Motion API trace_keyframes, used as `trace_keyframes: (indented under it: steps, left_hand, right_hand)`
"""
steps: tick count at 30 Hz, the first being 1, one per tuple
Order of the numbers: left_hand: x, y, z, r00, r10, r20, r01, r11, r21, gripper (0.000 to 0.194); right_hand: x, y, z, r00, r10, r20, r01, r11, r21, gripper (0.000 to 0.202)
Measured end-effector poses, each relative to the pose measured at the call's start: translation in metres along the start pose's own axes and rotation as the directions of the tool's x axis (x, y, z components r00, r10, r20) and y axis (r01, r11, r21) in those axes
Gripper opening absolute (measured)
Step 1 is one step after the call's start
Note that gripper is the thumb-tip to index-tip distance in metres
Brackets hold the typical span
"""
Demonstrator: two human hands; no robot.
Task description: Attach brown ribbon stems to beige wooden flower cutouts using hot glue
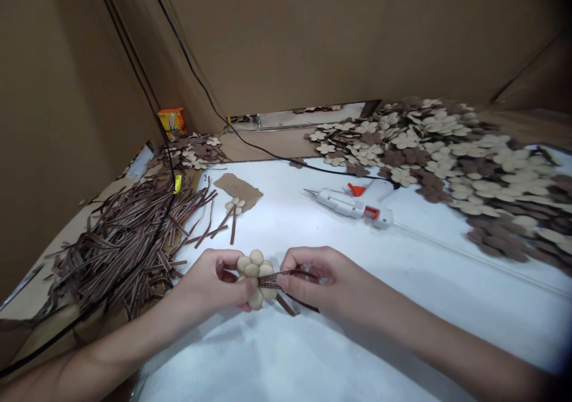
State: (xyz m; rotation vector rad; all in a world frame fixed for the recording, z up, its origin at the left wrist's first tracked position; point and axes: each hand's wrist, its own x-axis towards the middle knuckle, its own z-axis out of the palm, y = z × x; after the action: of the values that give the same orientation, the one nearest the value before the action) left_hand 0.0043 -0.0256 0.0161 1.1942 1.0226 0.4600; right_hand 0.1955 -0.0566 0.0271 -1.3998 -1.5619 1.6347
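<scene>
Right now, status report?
Left hand pinching cream flower. Right hand on its checked ribbons. Glue gun beyond, clear of both hands.

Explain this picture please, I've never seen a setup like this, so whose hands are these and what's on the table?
There's no robot: a person works bare-handed, filmed by a camera worn on their head, looking forward and down. The left hand holds a cream flower; the right hand pinches the dark ribbon lying across it. Beyond them on the white table lies a glue gun. Loose ribbons are heaped at left, cream and brown flowers at right. A smaller finished-looking flower sits near a brown scrap.
</scene>
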Motion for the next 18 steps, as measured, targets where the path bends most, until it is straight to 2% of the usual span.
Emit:
trace_keyframes:
  steps: [8, 14, 18]
  left_hand:
    - [-0.004, 0.005, 0.003, 0.997, -0.034, -0.067, 0.037, 0.998, 0.041, 0.017]
    - [-0.002, 0.008, 0.002, 0.998, -0.034, -0.051, 0.038, 0.997, 0.067, 0.013]
    - [0.0, 0.01, -0.001, 0.996, -0.026, -0.08, 0.032, 0.996, 0.078, 0.013]
  right_hand:
    - [0.001, -0.001, -0.003, 0.993, -0.046, -0.112, 0.03, 0.99, -0.137, 0.025]
    - [0.004, 0.003, -0.013, 0.992, 0.03, -0.126, -0.035, 0.999, -0.04, 0.031]
    - [0.008, 0.006, -0.024, 0.987, -0.025, -0.156, 0.025, 1.0, -0.002, 0.037]
